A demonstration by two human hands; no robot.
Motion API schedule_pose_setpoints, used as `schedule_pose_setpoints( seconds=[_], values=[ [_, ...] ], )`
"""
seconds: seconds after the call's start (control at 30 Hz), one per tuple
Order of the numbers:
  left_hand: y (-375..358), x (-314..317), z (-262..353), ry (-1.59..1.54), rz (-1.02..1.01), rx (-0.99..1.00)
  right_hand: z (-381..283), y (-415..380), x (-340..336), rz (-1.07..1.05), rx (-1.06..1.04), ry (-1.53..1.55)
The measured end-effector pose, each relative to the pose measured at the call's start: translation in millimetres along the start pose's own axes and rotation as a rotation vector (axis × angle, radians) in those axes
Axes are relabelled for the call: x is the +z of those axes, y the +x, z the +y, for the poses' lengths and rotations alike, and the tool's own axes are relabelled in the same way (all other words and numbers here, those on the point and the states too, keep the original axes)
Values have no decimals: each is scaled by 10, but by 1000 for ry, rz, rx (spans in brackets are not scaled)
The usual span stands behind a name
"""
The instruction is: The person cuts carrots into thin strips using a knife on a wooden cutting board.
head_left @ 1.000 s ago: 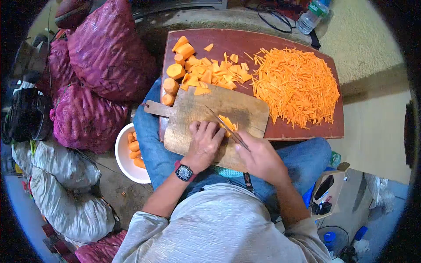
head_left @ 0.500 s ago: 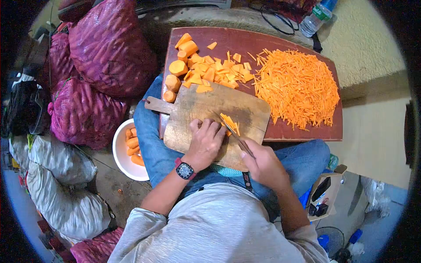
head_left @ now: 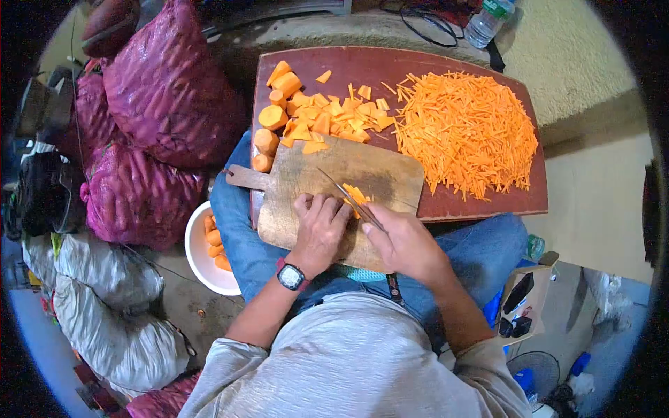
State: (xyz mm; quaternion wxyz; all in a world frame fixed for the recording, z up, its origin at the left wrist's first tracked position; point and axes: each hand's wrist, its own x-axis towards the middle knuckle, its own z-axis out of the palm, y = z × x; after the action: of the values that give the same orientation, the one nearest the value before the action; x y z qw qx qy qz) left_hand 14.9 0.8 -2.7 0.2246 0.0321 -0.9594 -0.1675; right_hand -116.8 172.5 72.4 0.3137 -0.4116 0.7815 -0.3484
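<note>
A wooden cutting board with a handle lies across my lap and the table edge. My right hand is closed around a knife, its blade pointing up and left over the board. Cut carrot strips lie beside the blade. My left hand rests on the board left of the blade, fingers curled at the strips; what sits under its fingertips is mostly hidden. Beyond the board are carrot slices, thick carrot chunks and a large pile of shredded carrot.
The red table stands in front of me. A white bowl of carrots is at the left, near purple mesh sacks and white sacks. A plastic bottle and black cable lie beyond the table.
The view has shifted slightly. The knife and my right hand have moved a little left, closer to my left hand, with the blade beside the strips.
</note>
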Motion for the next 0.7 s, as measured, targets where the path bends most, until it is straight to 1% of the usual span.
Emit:
schedule_pose_setpoints(
  seconds=[0.07,0.17,0.2,0.27,0.4,0.47,0.5,0.6,0.67,0.7],
  values=[
    [16,-4,-5,-5,-14,-9,-76,-153,-138,-12,-7,104],
    [8,22,1,-6,-22,-24,-25,-350,-116,17,8,117],
    [-18,22,6,-11,-34,-22,-1,-308,-55,19,18,125],
    [-5,37,-10,20,-26,-17,71,-84,41,36,-39,32],
    [33,-10,6,27,-2,2,-29,-93,-52,12,-79,9],
    [6,2,4,39,-37,2,-80,-270,-112,-22,18,76],
    [-3,-7,13,36,-41,-4,-55,-248,-70,-28,22,77],
    [25,-13,46,16,-23,-10,-16,-83,8,39,-30,26],
    [16,4,29,3,-24,-25,-70,46,-34,-41,26,10],
    [18,3,14,6,-22,-24,-73,-22,-54,-40,22,9]
  ],
)
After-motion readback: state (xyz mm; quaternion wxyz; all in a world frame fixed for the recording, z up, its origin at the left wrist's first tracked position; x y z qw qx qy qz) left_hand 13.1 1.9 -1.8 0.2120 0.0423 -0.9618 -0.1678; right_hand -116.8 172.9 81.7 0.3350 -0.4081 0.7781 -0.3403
